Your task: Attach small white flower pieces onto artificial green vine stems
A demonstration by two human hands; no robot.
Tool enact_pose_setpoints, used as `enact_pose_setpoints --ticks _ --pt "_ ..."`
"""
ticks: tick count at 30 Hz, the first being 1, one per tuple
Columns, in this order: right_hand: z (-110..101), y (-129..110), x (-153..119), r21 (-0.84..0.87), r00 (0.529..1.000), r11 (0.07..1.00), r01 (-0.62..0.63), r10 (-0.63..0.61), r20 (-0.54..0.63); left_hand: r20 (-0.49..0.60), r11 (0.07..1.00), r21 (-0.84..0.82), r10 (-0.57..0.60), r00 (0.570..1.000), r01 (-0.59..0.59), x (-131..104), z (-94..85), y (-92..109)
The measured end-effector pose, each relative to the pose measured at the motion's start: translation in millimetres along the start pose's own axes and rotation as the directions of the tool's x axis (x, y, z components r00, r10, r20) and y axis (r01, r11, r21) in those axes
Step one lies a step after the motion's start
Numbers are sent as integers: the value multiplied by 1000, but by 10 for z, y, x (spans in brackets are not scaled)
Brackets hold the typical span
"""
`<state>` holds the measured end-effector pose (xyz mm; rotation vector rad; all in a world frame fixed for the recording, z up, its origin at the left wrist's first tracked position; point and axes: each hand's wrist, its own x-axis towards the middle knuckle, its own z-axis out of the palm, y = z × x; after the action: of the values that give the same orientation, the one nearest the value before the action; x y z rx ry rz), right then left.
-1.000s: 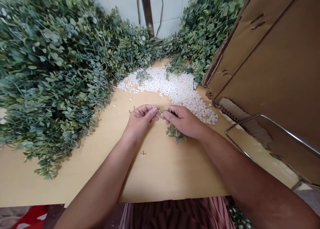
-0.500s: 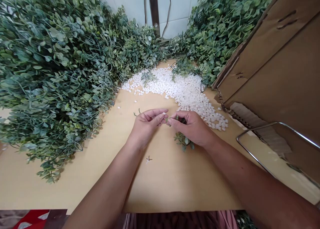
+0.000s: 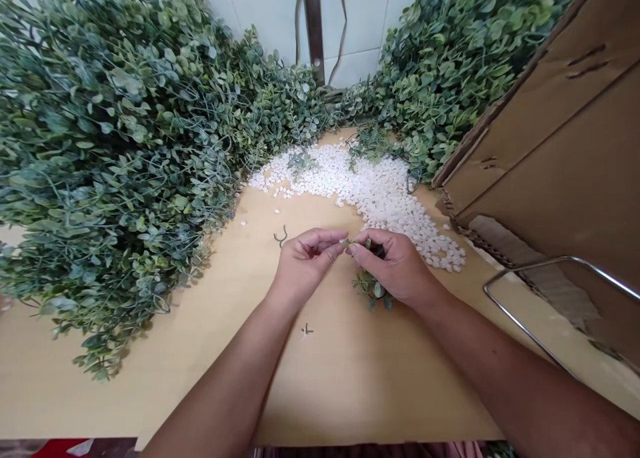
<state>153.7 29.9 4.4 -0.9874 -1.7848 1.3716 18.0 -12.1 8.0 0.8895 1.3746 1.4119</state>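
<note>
Left hand [image 3: 310, 265] and right hand [image 3: 395, 268] have drawn closer together; left fingers [image 3: 330, 253] pinch narrowly, contents too small to tell; right fingers [image 3: 364, 255] hold a leafy sprig [image 3: 371, 286] near the white beads [image 3: 390, 195].

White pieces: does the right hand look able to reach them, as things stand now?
Probably yes: the white pieces lie just beyond the right hand, and nothing visible stands between. However, that hand holds a sprig, which it might need to release first.
</note>
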Motion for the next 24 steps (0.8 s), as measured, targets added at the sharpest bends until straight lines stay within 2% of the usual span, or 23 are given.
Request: enact_pose_setpoints --ticks 12,17,21,24 --pt "21 28 -36 -190 983 970 151 -167 -74 -17 999 45 25 1000 -24 15 -37 74" --pt "28 17 -49 -243 969 948 205 -232 -85 -31 989 118 96 995 -92 8 -49 29" --pt "34 8 -55 -267 965 941 208 -243 -102 1 963 217 162 987 -158 -24 -35 12" --pt "33 9 -58 -266 964 941 208 -243 -105 14 968 210 140 990 -140 -33 -26 23"
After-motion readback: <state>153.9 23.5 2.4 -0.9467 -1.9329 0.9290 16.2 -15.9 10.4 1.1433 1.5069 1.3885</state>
